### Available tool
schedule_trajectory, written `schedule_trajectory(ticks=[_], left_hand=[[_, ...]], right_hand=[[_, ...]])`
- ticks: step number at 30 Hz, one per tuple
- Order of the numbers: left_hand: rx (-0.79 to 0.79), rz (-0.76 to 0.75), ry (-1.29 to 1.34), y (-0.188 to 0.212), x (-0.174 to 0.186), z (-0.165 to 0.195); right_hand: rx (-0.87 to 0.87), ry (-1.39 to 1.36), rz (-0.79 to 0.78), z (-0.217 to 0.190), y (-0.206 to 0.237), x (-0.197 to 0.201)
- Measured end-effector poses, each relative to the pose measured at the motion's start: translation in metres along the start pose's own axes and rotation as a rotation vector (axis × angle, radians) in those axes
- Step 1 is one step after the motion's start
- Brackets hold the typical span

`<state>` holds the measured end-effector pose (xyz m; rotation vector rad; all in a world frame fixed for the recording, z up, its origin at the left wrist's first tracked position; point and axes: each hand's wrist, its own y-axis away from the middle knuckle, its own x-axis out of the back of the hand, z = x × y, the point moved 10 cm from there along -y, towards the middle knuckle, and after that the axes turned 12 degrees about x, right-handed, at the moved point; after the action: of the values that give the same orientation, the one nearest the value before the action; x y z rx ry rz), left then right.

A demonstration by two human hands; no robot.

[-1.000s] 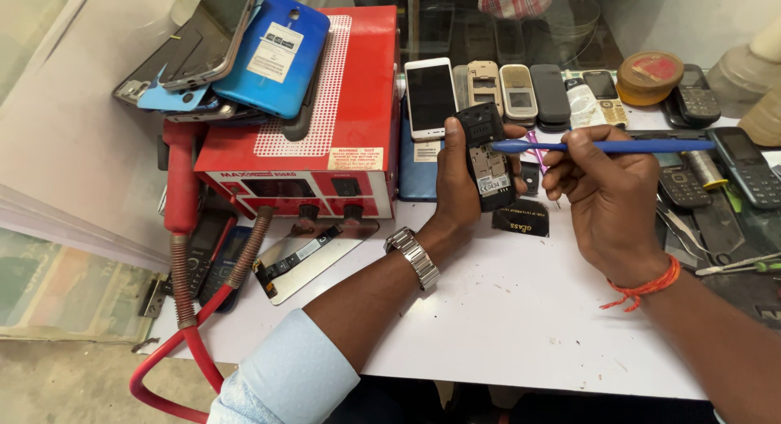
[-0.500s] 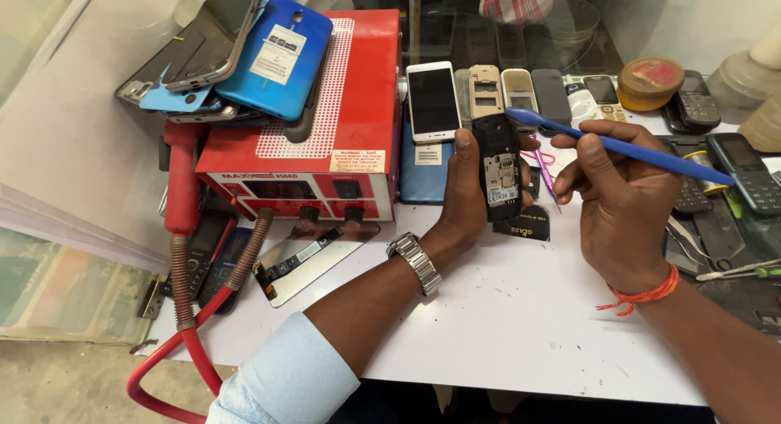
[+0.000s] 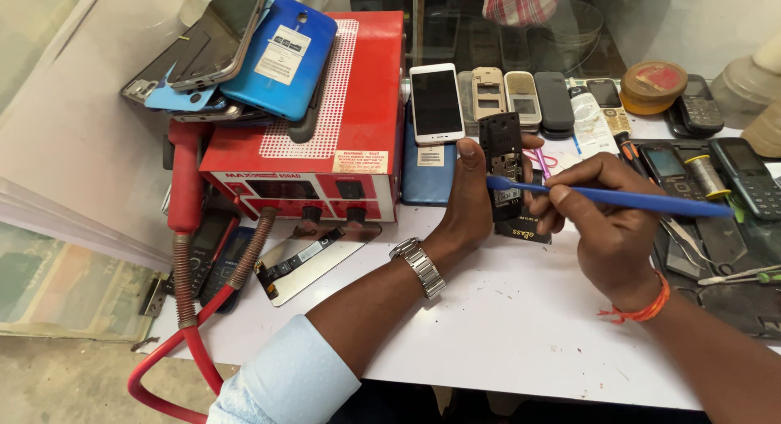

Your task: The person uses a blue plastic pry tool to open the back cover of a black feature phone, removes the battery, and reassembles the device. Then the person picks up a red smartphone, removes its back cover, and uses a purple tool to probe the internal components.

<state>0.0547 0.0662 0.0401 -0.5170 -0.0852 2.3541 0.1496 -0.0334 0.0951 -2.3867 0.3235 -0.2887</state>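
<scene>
Opened black handset [image 3: 502, 165]: held upright above the white table [image 3: 521, 326], its uncovered back facing the camera, near the far centre of the work area. The left hand [image 3: 472, 204] is closed around its lower body, thumb up along the left edge, fingers wrapped behind. The right hand [image 3: 606, 221] is closed in a pen grip on a blue brush tool [image 3: 618, 198], whose tip touches the handset's exposed middle.

Handling judgement: the handset looks light and rigid, with bare internals that appear fragile; the plastic side edges are the sound place to grip, clear of the open cavity. The smooth casing could slip if the grip is loosened.

Surroundings: a small black box [image 3: 525, 229] lies on the table just below the handset. A red rework station [image 3: 325, 160] stands to the left, with loose phones and a blue phone cover [image 3: 281, 54] stacked on top. A white smartphone [image 3: 436, 101] and a row of small handsets [image 3: 521, 99] lie just behind the work. Further keypad phones [image 3: 752, 176], a round tin [image 3: 653, 84] and tweezers [image 3: 736, 276] crowd the right side. A red hose [image 3: 183, 343] trails off the left front edge. Clearance behind and right of the hands is tight.
</scene>
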Motion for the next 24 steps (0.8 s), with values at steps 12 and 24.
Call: schedule_trajectory(ticks=[12,24], left_hand=[[0.048,0.124,0.346,-0.012,0.026,-0.008],[0.08,0.164,0.34,-0.01,0.024,-0.01]], right_hand=[[-0.052,0.012,0.028,0.008,-0.001,0.012],[0.067,-0.046,-0.037,-0.006,-0.002,-0.003]])
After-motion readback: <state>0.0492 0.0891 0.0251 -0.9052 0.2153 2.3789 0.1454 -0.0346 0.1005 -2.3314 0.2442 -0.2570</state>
